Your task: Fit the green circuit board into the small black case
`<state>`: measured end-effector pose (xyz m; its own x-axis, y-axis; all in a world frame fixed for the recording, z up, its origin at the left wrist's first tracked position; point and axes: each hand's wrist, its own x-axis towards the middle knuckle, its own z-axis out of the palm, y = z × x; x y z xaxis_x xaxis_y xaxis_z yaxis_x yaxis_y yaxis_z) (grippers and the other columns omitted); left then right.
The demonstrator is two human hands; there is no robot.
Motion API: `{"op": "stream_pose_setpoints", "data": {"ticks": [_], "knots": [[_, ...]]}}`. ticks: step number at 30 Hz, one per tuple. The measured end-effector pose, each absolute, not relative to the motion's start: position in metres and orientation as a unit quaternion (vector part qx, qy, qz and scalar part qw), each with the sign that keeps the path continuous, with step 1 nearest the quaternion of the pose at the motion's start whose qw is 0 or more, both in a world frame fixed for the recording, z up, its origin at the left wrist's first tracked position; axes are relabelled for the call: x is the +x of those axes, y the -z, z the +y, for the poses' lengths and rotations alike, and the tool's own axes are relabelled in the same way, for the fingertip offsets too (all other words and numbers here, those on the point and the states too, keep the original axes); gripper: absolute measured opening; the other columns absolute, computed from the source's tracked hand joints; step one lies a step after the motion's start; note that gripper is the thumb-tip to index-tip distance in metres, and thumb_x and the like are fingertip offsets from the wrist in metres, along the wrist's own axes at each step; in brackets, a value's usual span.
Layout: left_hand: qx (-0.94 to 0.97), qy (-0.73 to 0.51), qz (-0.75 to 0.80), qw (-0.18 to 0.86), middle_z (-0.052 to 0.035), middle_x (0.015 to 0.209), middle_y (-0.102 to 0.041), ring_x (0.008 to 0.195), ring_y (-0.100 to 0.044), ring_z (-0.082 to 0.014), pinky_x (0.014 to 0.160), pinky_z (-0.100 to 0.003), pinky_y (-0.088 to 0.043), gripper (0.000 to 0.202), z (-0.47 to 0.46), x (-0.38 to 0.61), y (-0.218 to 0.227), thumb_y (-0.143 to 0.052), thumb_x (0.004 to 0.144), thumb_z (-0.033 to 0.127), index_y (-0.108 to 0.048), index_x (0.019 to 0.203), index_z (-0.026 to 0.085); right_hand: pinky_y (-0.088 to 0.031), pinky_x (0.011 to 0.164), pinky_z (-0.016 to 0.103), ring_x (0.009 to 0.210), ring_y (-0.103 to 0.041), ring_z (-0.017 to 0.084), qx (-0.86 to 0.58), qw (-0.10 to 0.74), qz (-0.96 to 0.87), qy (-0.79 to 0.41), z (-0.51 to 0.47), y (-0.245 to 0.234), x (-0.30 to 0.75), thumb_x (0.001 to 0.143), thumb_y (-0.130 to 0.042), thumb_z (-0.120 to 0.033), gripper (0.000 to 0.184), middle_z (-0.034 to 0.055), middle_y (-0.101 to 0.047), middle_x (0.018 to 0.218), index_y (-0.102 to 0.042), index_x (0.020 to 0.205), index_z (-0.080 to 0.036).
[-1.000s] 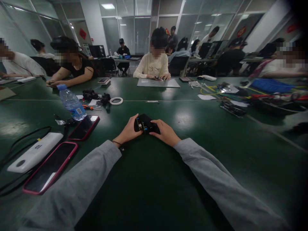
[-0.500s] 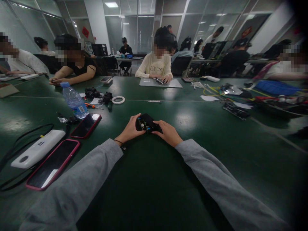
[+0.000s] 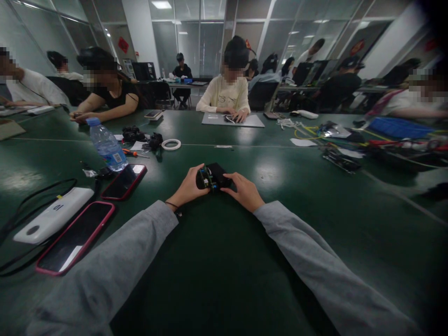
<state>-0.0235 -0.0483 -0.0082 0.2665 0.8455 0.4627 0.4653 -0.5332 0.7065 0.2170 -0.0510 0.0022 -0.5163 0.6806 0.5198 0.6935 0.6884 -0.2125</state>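
Observation:
A small black electronic device (image 3: pixel 214 175) with green and blue parts showing on its near side rests on the dark green table (image 3: pixel 224 261), straight ahead of me. My left hand (image 3: pixel 189 189) grips its left end with curled fingers. My right hand (image 3: pixel 244 191) holds its right side, thumb and fingers closed on the black casing. Both of my arms wear grey sleeves.
To my left lie two pink-cased phones (image 3: pixel 75 237) (image 3: pixel 124 181), a white power bank (image 3: pixel 52 220) with black cables, a water bottle (image 3: pixel 106 145), a tape roll (image 3: pixel 171 144) and black parts (image 3: pixel 140 136). Wires and tools (image 3: pixel 336 140) clutter the right. Other people sit across the table.
The device has turned a little in my hands, showing more of its green and blue side. My hands stay in the same spot on the table.

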Motion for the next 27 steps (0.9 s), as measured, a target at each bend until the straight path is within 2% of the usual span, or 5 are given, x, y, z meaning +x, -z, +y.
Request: {"op": "stream_pose_setpoints", "data": {"ticks": [13,27], "knots": [[0.770,-0.411,0.440,0.213,-0.0160,0.135,-0.039,0.128,-0.040,-0.0295,0.108,-0.048,-0.034,0.084,-0.0530,-0.0235,0.0010,-0.074,0.065,0.033,-0.033,0.137,0.016,-0.051,0.078,0.036,0.096,-0.058,0.023,-0.407,0.303,-0.861,0.026,-0.0529,-0.0031,0.2176,0.086,-0.059,-0.043,0.045,0.0084,-0.059,0.107,-0.048,0.122,-0.019],[0.771,-0.423,0.430,0.204,-0.0150,0.132,-0.041,0.126,-0.042,-0.0307,0.106,-0.051,-0.034,0.087,-0.0482,-0.0245,0.0071,-0.077,0.062,0.044,-0.036,0.135,0.019,-0.050,0.080,0.037,0.099,-0.056,0.023,-0.403,0.289,-0.868,0.018,-0.0518,-0.0038,0.2160,0.087,-0.058,-0.033,0.041,0.0080,-0.056,0.106,-0.046,0.124,-0.019]]}}
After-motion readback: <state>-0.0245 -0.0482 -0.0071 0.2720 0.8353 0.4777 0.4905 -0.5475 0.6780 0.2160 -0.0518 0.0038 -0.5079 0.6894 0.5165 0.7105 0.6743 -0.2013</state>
